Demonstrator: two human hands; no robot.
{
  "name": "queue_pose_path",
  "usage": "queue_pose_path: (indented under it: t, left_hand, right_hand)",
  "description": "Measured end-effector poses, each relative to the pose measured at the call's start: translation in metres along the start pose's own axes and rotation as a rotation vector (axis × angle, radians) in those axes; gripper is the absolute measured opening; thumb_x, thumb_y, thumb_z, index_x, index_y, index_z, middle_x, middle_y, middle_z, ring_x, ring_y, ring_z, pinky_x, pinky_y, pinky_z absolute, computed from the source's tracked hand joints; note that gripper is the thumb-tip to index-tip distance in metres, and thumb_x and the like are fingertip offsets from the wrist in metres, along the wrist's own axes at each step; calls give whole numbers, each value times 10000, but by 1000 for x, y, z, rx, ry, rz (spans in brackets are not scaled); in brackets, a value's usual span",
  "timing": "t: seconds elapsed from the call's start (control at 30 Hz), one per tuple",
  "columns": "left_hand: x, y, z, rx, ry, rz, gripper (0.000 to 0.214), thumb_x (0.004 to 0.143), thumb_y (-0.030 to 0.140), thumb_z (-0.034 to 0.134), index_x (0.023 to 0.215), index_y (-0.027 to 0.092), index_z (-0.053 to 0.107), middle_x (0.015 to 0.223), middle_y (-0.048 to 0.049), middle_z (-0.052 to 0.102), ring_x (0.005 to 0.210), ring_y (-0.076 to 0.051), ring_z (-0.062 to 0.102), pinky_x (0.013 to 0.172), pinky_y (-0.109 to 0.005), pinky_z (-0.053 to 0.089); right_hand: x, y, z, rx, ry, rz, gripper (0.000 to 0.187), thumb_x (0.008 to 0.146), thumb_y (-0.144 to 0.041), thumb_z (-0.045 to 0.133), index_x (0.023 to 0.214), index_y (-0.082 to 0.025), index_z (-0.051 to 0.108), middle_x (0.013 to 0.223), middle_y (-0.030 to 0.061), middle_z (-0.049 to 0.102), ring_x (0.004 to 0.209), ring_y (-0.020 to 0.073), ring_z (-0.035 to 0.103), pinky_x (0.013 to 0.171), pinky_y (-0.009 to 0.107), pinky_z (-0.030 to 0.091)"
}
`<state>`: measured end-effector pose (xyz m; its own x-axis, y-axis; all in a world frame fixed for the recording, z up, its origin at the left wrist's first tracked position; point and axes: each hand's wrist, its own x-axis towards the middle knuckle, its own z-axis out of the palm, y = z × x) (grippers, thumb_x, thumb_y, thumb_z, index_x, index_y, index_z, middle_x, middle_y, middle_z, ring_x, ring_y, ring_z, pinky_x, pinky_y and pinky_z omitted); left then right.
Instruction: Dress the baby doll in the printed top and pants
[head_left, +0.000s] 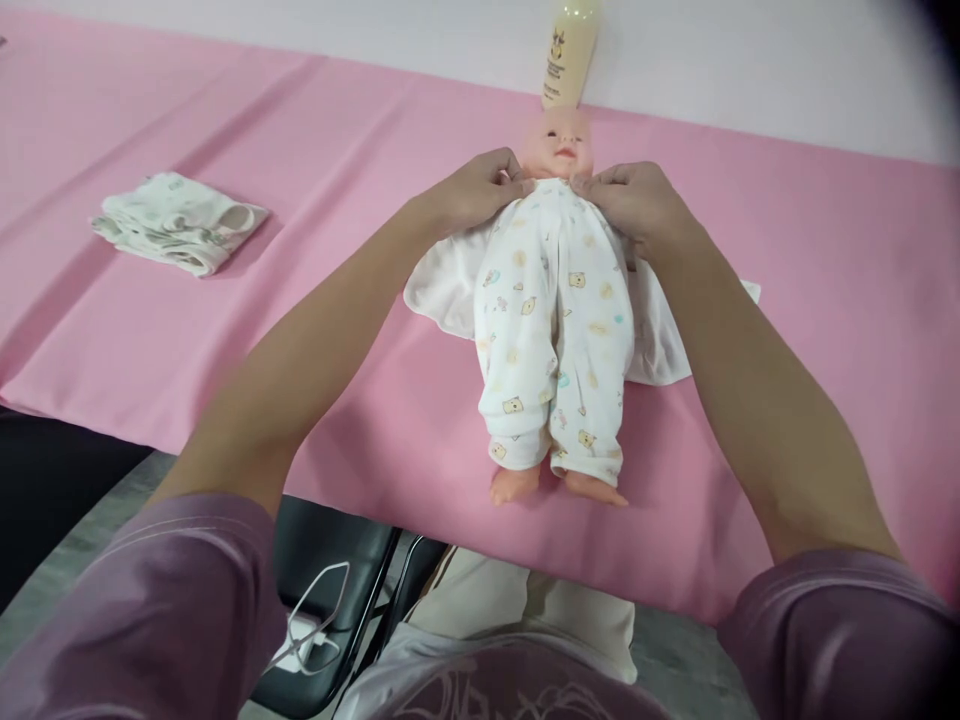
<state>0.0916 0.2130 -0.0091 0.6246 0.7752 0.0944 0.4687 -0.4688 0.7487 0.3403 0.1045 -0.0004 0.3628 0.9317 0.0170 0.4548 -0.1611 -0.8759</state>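
A baby doll (568,150) lies on its back, its head toward the wall and its bare feet toward me. White printed baby pants (553,290) cover it from the ankles up to the neck. My left hand (484,192) pinches the top edge of the pants at one side of the doll's neck. At the other side, my right hand (637,205) is closed on the same edge. From beneath the doll, a white cloth (448,285) spreads out to both sides; most of it is hidden.
A pink cloth (360,400) covers the table, with creases at left. Folded printed baby clothes (180,222) lie there. A pale yellow bottle (570,55) stands behind the doll's head by the wall. Below the table edge is a black chair (330,540) holding a white cable (319,585).
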Motion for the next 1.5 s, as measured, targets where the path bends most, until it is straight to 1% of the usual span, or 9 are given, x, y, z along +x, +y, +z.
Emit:
queue_pose_path:
  t: [0.1,0.2,0.33,0.47,0.57,0.77,1.0,1.2,1.5]
  left_hand:
    - [-12,-6,4,98,70,77,907,988,1159,559,1365,354,735,1479,-95,805,1333,-389,668,1184,-726,588]
    - [-37,-14,3,188,125,163,961,1052,1145,330,1592,431,679,1637,-54,769,1544,-430,597,1295,-795,507]
    - [-66,-28,-3,297,131,281,795,1079,1010,510,1462,368,779,1696,-102,733,1672,-469,570,1443,-779,414]
    - [-75,-35,-3,351,83,290,792,1028,962,717,1419,278,796,1820,-136,631,1746,-489,509,1499,-763,344]
    - [-76,-39,3,406,38,273,846,985,941,814,1479,254,805,1902,-127,540,1782,-503,438,1502,-775,313]
    - [-76,-47,13,444,54,268,733,943,795,881,1494,311,892,1972,-81,458,1795,-591,360,1480,-812,306]
    - [-82,-36,16,472,61,205,771,958,778,877,1571,310,877,1991,-89,433,1759,-605,376,1474,-813,289]
    - [-90,-26,37,395,194,207,980,948,915,806,1730,325,767,1954,-115,494,1688,-617,402,1444,-837,312]
    - [-86,-26,46,430,192,128,864,997,855,732,1703,358,729,1963,-75,463,1718,-620,367,1438,-882,327]
  right_hand:
    - [-8,6,-1,-53,63,-154,227,1138,-268,905,974,-205,762,1069,80,815,1059,269,770,1179,530,642]
    - [-25,15,-13,-118,85,-338,126,1143,-183,849,1099,-221,737,1284,111,863,1242,283,804,1208,487,632]
    - [-42,39,-43,-209,-7,-462,68,1145,-215,774,1206,-234,747,1440,129,859,1391,310,789,1314,564,601]
    - [-35,70,-63,-375,-163,-511,99,1005,-226,832,1100,-244,813,1686,136,749,1670,420,615,1497,713,411]
    - [-25,89,-66,-455,-248,-563,224,955,-353,920,1152,-251,891,1821,117,627,1751,527,495,1498,837,351]
    - [-23,98,-67,-500,-326,-566,425,912,-475,949,1308,-321,964,1950,36,493,1805,591,364,1487,906,333]
    - [-26,97,-55,-515,-187,-563,679,1006,-685,845,1618,-392,849,1828,96,625,1683,556,528,1424,898,437]
    - [-30,99,-32,-570,-43,-551,752,1030,-813,745,1606,-336,828,1760,158,661,1588,578,549,1334,884,478]
    - [-39,96,-18,-624,27,-503,737,1100,-855,622,1546,-305,827,1757,179,634,1585,575,532,1346,869,434]
